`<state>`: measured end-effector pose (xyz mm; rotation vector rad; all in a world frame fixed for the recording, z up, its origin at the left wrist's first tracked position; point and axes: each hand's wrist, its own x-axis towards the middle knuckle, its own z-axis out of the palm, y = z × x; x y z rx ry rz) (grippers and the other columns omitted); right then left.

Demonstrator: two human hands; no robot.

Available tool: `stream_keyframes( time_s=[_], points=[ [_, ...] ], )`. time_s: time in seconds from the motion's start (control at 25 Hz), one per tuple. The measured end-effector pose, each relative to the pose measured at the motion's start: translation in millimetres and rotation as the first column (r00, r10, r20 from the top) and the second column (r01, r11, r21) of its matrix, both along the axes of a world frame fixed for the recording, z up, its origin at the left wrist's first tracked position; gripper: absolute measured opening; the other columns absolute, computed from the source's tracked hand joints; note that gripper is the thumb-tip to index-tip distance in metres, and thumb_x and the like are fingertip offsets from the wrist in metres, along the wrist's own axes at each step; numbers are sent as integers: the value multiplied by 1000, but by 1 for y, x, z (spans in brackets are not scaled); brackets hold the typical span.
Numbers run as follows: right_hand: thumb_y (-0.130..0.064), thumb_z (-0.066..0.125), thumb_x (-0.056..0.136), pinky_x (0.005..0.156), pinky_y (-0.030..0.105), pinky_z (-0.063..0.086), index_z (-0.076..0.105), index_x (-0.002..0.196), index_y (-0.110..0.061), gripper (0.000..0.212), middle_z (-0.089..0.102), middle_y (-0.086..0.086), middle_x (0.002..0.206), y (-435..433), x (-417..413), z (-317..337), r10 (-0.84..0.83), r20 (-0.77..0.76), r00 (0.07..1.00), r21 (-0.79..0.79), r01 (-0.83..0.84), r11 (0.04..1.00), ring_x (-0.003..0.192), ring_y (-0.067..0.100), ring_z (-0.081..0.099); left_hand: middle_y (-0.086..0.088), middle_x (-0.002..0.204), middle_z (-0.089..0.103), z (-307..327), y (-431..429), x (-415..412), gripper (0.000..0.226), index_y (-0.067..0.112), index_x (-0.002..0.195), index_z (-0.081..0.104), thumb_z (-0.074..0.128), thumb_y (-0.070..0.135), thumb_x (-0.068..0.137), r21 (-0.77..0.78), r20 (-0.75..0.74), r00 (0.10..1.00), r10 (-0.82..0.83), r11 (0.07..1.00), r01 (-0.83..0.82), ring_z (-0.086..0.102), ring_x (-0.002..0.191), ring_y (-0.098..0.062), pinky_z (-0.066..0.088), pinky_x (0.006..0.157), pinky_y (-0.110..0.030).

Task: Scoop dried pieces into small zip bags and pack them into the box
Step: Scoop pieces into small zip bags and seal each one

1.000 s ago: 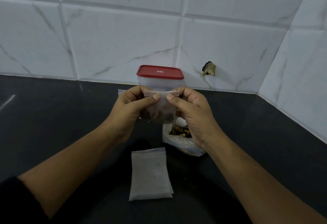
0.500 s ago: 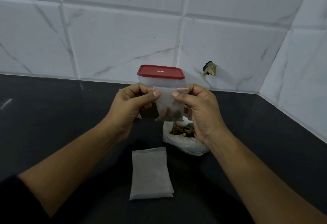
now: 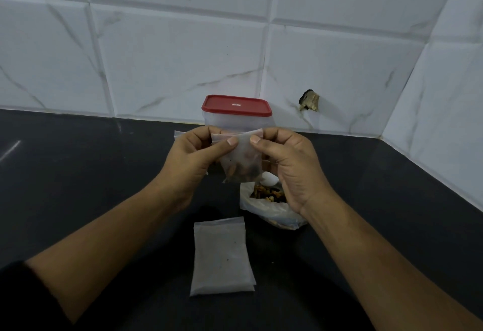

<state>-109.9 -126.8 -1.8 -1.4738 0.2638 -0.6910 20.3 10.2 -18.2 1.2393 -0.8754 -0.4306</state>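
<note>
Both hands hold a small clear zip bag [image 3: 241, 159] above the counter, with dark dried pieces in its bottom. My left hand [image 3: 194, 160] pinches the bag's top strip on the left, and my right hand [image 3: 287, 166] pinches it on the right, thumbs close together. Behind the bag stands a clear plastic box with a red lid [image 3: 236, 105], which is on. Below my right hand lies an open plastic bag of dried pieces [image 3: 269, 200] with a white scoop [image 3: 269, 179] partly hidden in it.
A stack of empty small zip bags [image 3: 222, 255] lies flat on the black counter [image 3: 78, 173] near me. White tiled walls meet in a corner at the right, with a broken spot [image 3: 309, 100] in the back tile. Another bag's edge [image 3: 179, 133] shows behind my left hand.
The filled bag dipped slightly right half a second ago and is now back level in front of the box. My thumbs have shifted along its top strip.
</note>
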Motion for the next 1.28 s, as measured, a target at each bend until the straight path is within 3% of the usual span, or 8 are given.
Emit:
stream_keyframes(
  time_s=[0.2, 0.32, 0.48, 0.72, 0.92, 1.08, 1.2, 1.28],
  points=[
    [-5, 74, 90, 90, 51, 63, 75, 87, -12, 8, 76, 9, 103, 0, 0, -1, -34, 36, 999, 22, 34, 999, 108, 31, 73, -12, 111, 76, -1, 0, 0, 29, 2, 121, 67, 66, 17, 96, 11, -4, 1000, -11, 1000, 11, 74, 103, -26, 61, 74, -29],
    [-5, 74, 91, 88, 43, 62, 75, 91, -12, 7, 76, 11, 104, 1, 0, -2, 2, 47, 999, 14, -2, 1000, 106, 29, 74, -14, 109, 77, -1, -1, -2, 31, 1, 119, 68, 69, 18, 93, 4, -27, 999, -34, 999, 34, 75, 100, -24, 60, 73, -28],
    [-10, 72, 94, 86, 38, 63, 74, 97, -15, 6, 76, 12, 105, 4, 1, -4, 31, 16, 999, -72, -30, 997, 105, 27, 74, -17, 110, 76, -3, -1, 0, 32, -2, 117, 67, 69, 18, 92, -1, -49, 998, -28, 1000, 28, 74, 102, -29, 61, 81, -39],
    [-10, 70, 96, 86, 35, 62, 73, 96, -16, 7, 74, 18, 108, 6, 0, -4, 60, 3, 998, -114, -59, 992, 103, 24, 72, -14, 104, 76, -1, -2, -3, 21, 2, 109, 69, 69, 16, 93, 2, -51, 998, -42, 999, 42, 74, 95, -24, 60, 73, -32],
    [-5, 71, 94, 84, 39, 63, 71, 87, -14, 12, 74, 9, 96, 4, -1, 0, 32, 36, 999, -68, -29, 997, 97, 25, 72, -13, 103, 77, 0, -1, -3, 21, 3, 108, 70, 70, 18, 93, 15, -51, 999, -19, 1000, 20, 74, 94, -25, 59, 70, -33],
    [-8, 70, 94, 77, 39, 62, 71, 83, -18, 15, 74, 7, 96, -5, -3, 4, -38, 50, 998, 9, 37, 999, 98, 27, 71, -12, 110, 75, 4, 1, 3, 16, 7, 98, 69, 73, 19, 88, -25, -99, 995, 6, 1000, -8, 72, 109, -30, 60, 90, -42],
    [-13, 75, 89, 85, 46, 62, 74, 90, -20, 7, 74, 5, 105, -1, -2, 0, 41, 43, 998, 29, -42, 999, 109, 27, 70, -6, 106, 75, 4, 1, 0, 4, 14, 89, 69, 71, 18, 87, -50, -122, 991, -51, 998, 45, 73, 105, -23, 60, 85, -33],
    [-15, 78, 87, 83, 40, 62, 75, 93, -22, 9, 76, 3, 105, 4, -1, -3, 85, 27, 996, -6, -85, 996, 108, 23, 71, -6, 103, 75, 4, -1, -6, 4, 14, 90, 70, 70, 17, 88, -63, -123, 988, -93, 994, 86, 73, 98, -19, 59, 78, -28]
  ],
)
